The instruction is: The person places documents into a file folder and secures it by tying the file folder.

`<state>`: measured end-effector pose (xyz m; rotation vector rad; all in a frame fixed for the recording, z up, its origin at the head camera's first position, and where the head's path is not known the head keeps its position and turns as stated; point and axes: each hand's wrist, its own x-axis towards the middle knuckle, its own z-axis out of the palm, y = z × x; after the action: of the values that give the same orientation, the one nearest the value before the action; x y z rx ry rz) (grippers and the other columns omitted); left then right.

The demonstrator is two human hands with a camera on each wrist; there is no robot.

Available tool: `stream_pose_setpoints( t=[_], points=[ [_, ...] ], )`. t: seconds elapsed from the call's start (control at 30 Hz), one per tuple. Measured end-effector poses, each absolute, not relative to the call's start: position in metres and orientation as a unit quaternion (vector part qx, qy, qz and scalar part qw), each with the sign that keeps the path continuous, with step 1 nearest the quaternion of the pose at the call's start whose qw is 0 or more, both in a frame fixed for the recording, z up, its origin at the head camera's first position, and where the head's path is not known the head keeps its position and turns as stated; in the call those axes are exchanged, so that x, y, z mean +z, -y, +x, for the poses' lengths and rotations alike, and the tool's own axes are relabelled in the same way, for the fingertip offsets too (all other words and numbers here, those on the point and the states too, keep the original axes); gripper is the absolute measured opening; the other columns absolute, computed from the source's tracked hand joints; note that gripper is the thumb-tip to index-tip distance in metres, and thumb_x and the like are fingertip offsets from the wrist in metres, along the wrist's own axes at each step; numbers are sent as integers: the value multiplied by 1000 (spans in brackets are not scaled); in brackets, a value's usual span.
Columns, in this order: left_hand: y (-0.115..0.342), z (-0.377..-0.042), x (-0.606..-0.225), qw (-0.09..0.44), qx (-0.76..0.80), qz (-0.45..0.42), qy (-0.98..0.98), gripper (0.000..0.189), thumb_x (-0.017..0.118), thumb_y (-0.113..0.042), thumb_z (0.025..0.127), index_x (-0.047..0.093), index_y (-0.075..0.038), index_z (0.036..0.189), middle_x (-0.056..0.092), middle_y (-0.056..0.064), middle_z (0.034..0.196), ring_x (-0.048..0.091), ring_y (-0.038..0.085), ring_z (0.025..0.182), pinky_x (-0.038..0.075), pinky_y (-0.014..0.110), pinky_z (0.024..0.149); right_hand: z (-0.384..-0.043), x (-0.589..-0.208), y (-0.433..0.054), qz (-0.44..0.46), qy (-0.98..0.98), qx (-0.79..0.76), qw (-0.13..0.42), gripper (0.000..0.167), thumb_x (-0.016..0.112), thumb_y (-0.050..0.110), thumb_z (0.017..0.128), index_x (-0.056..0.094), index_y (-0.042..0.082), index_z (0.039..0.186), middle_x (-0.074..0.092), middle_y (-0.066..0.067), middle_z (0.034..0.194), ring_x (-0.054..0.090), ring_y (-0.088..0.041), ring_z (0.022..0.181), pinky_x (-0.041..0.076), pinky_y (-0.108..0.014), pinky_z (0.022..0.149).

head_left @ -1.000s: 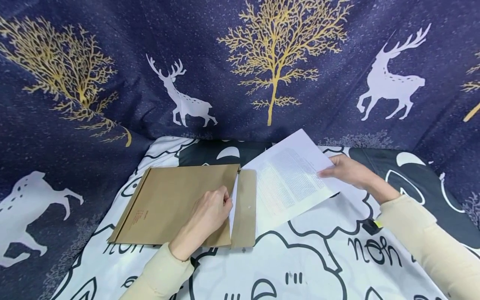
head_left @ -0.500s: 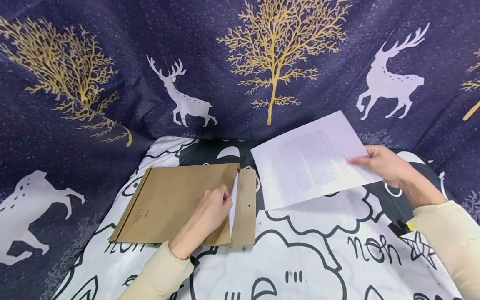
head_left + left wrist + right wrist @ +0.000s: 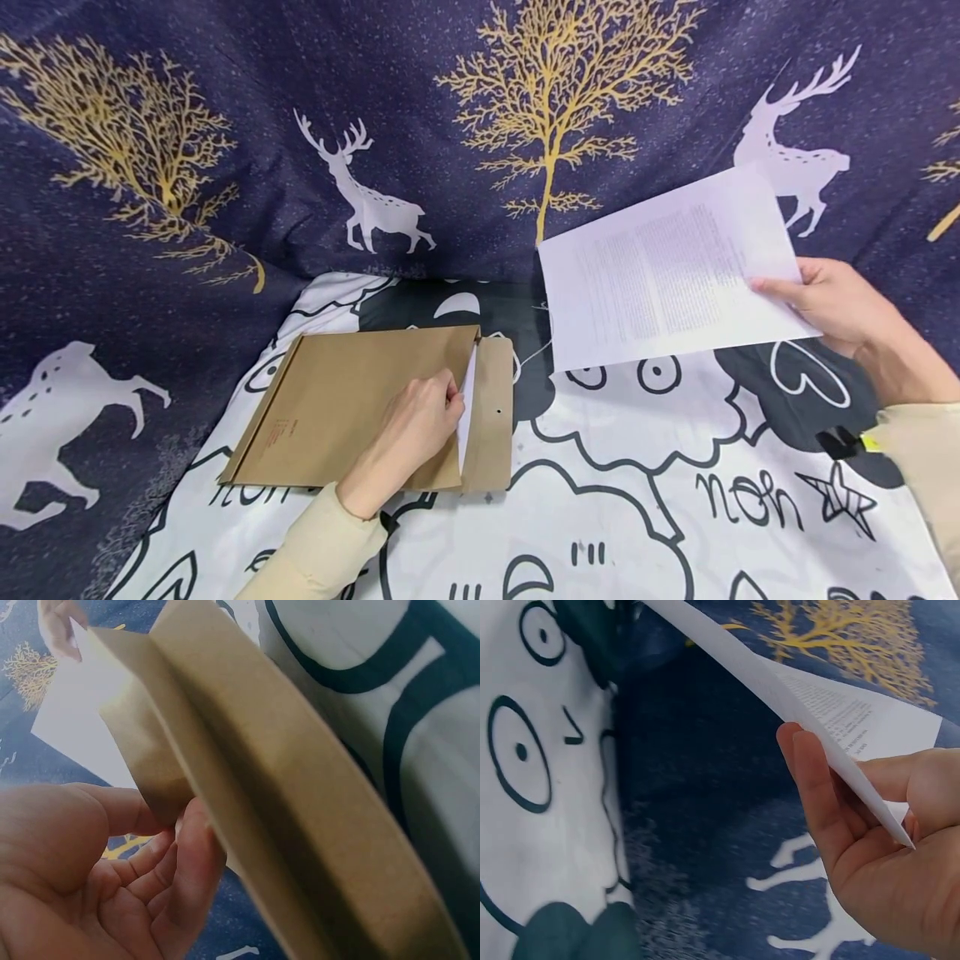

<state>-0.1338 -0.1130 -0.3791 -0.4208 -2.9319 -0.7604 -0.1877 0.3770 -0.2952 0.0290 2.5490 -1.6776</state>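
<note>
A brown kraft document envelope (image 3: pixel 330 400) lies on the patterned cloth at left, its flap (image 3: pixel 492 433) folded out to the right. My left hand (image 3: pixel 420 425) pinches the front panel at the mouth; thumb and fingers meet on that brown edge in the left wrist view (image 3: pixel 112 877). White paper (image 3: pixel 467 408) shows inside the raised mouth. Up at the right, my right hand (image 3: pixel 847 312) holds a printed white sheet (image 3: pixel 660 275) by its right edge, apart from the envelope. In the right wrist view, the thumb and fingers (image 3: pixel 817 787) are on opposite faces of the sheet.
A white and black cartoon-print cloth (image 3: pixel 585 517) covers the surface. Behind it hangs a dark blue fabric (image 3: pixel 420 75) with deer and golden trees. A thin white string (image 3: pixel 534 355) lies near the flap.
The right hand has lifted the printed sheet up and to the right, from beside the flap to well above the cloth. The left hand and the envelope have stayed in place.
</note>
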Motion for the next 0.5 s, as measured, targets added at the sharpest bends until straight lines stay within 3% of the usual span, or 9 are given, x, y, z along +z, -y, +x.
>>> stream_pose_setpoints(
  t=[0.27,0.5],
  points=[
    [113,-134,-379,46,-248,-140,957,14,67,-6,94,59,-9,82,50,-1,62,48,15,54,37,29,50,-175,-276,-398,3,-862,-507,-8,27,54,26,108,68,46,97,74,17,88,74,-14,71,60,-37,55],
    [112,-134,-379,45,-246,-138,958,14,67,-7,93,59,-10,82,51,-1,63,50,16,57,39,30,51,-162,-273,-402,4,-849,-526,-46,29,55,21,107,68,47,103,74,18,87,73,-10,67,58,-34,52]
  ],
)
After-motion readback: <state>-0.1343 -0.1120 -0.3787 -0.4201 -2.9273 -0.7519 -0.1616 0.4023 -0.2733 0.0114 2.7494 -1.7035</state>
